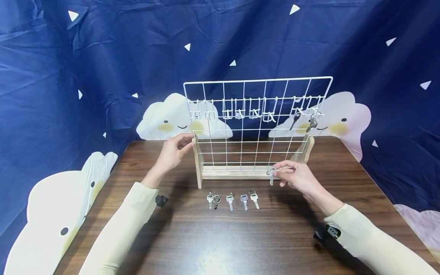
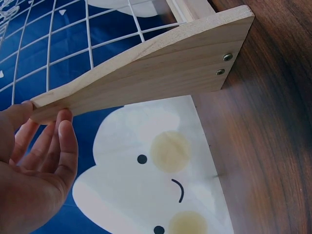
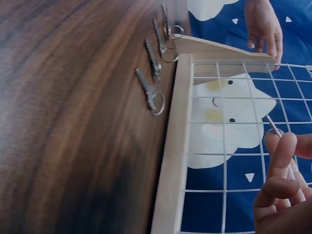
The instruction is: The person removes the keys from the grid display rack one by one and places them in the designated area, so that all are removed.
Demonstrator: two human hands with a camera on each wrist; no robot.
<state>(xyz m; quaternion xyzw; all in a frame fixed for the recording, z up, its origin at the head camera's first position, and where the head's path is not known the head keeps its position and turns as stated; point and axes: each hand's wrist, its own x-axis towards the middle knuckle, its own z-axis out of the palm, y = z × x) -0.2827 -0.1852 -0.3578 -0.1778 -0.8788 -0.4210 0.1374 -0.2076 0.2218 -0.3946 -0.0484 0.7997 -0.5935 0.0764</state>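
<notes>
A white wire grid rack (image 1: 258, 80) on a wooden stand faces me on the table. My left hand (image 1: 173, 152) grips the upper tip of the stand's left side panel (image 2: 146, 68), thumb on one face and fingers on the other. Between thumb and fingertips, my right hand (image 1: 298, 177) pinches a silver key (image 1: 271, 179) by its head, blade down, in front of the grid's lower right part. In the right wrist view that key (image 3: 274, 126) shows a ring beside it, partly hidden by the fingers. A dark key (image 1: 295, 120) and a greyish key (image 1: 312, 123) hang from hooks at upper right.
Several silver keys (image 1: 230, 201) with rings lie in a row on the dark wooden table (image 1: 165, 236), in front of the stand's wooden base bar (image 1: 233, 175). More white hooks (image 1: 239, 114) line the grid's upper part. Behind hangs a blue cloth (image 1: 113, 57) with clouds.
</notes>
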